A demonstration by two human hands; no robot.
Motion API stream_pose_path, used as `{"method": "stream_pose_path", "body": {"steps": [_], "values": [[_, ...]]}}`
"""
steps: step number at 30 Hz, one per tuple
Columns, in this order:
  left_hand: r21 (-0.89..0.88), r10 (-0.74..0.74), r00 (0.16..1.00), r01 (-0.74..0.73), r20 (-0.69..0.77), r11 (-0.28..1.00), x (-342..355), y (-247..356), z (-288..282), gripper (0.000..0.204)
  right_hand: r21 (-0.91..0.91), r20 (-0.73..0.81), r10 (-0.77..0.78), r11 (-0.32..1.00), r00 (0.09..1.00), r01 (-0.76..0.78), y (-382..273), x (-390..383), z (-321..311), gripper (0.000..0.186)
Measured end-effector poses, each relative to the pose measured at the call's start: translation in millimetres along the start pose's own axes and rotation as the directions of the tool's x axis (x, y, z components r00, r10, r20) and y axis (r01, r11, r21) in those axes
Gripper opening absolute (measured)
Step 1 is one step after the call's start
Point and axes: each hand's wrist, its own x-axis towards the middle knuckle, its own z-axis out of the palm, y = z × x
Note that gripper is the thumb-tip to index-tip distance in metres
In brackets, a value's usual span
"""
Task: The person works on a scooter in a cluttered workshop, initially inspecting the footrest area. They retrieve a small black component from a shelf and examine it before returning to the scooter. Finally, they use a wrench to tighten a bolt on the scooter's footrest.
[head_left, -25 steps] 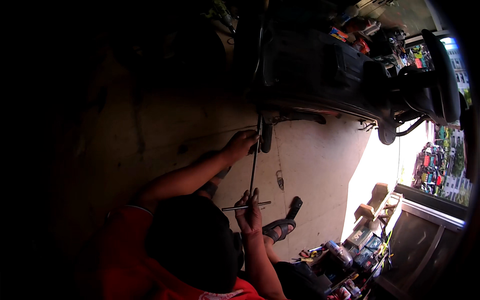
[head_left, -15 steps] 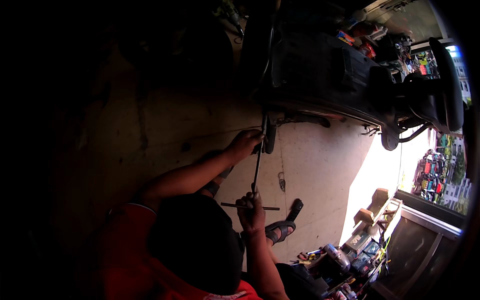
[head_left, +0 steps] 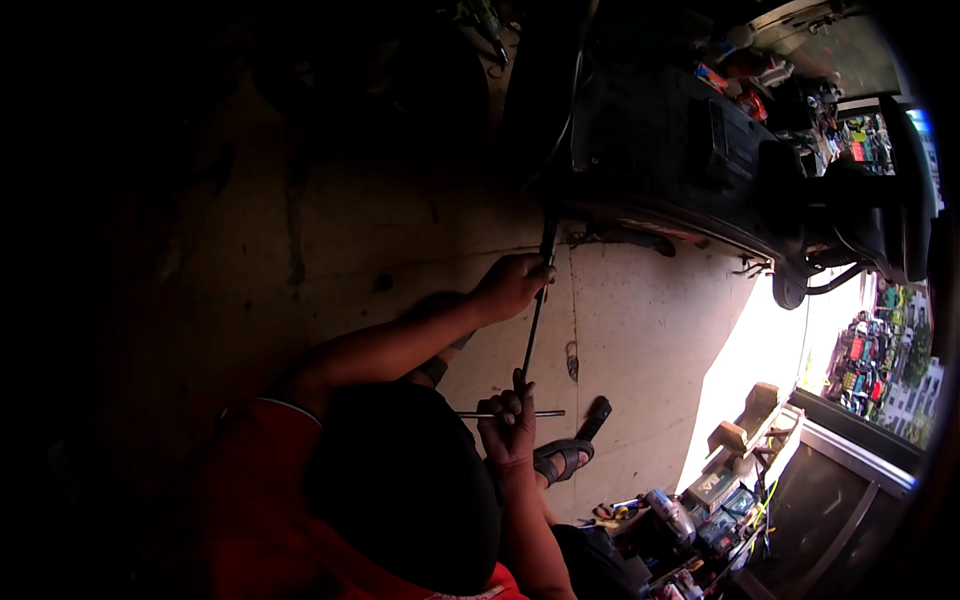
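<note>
My right hand (head_left: 508, 425) is closed around the crossbar of a long T-handle wrench (head_left: 534, 335), a finger lying along its shaft. The crossbar sticks out on both sides of the fist. Farther up the shaft, my left hand (head_left: 515, 285) is wrapped around it. The far end of the wrench reaches the lower edge of a dark scooter-like vehicle (head_left: 650, 130); deep shadow hides what the tip touches.
A sandaled foot (head_left: 568, 458) rests on the pale floor, with a small chain-like piece (head_left: 572, 360) nearby. Boxes and tools (head_left: 715, 490) crowd the lower right beside a wooden piece (head_left: 745, 425). A drill-like tool (head_left: 485, 30) lies at the top.
The view has shifted slightly, so the vehicle appears farther right. The wrench's crossbar has changed tilt a little and now looks nearly level. Both hands keep their hold.
</note>
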Motion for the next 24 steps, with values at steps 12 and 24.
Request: {"method": "stream_pose_path", "body": {"steps": [12, 24], "values": [[0.169, -0.022, 0.977, 0.058, -0.212, 0.984, -16.0, -6.5, -6.3, 0.043, -0.035, 0.025, 0.047, 0.998, 0.999, -0.047, -8.6, -7.3, -45.1, 0.028], [-0.445, -0.388, 0.891, 0.455, 0.238, 0.772, 7.4, -29.9, -15.0, 0.043, -0.139, -0.059, -0.093, 0.987, 0.994, 0.084, -2.8, 13.7, -12.2, 0.026]]}}
